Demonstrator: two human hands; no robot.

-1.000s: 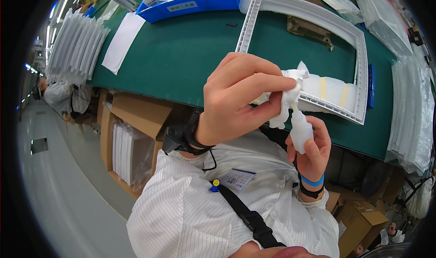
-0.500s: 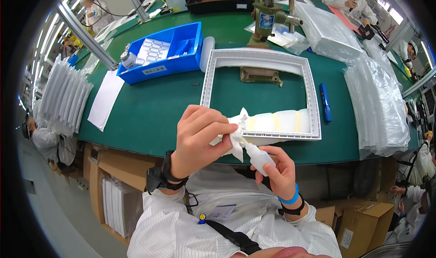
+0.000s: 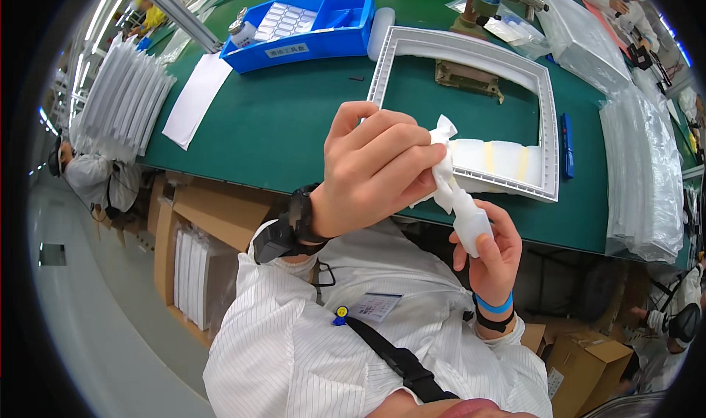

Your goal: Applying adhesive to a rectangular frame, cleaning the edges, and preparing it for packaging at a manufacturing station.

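Pinched in my left hand point(image 3: 379, 164) is a crumpled white wipe point(image 3: 443, 172), its loose end hanging down from the fingertips. My right hand point(image 3: 494, 252) is closed around a small translucent white squeeze bottle point(image 3: 471, 223), tilted with its nozzle end up against the wipe. The wipe hides the nozzle tip. Just beyond both hands lies a white rectangular plastic frame point(image 3: 546, 109) with a ribbed edge. White padding with yellowish strips point(image 3: 500, 161) runs along the frame's near side, and my left hand covers its near left corner.
A blue divided bin point(image 3: 309, 49) holds a small bottle and label sheets. White paper point(image 3: 197, 100) lies left on the green table point(image 3: 272, 124). A blue pen-like tool point(image 3: 567, 146) sits right of the frame. Wrapped panels point(image 3: 640, 175) stand far right, stacked white sheets point(image 3: 121, 98) far left. A press stands behind.
The view has shifted, so the table and frame sit higher in the picture. Wipe and bottle remain together, the bottle now more upright with its nozzle covered by the wipe.
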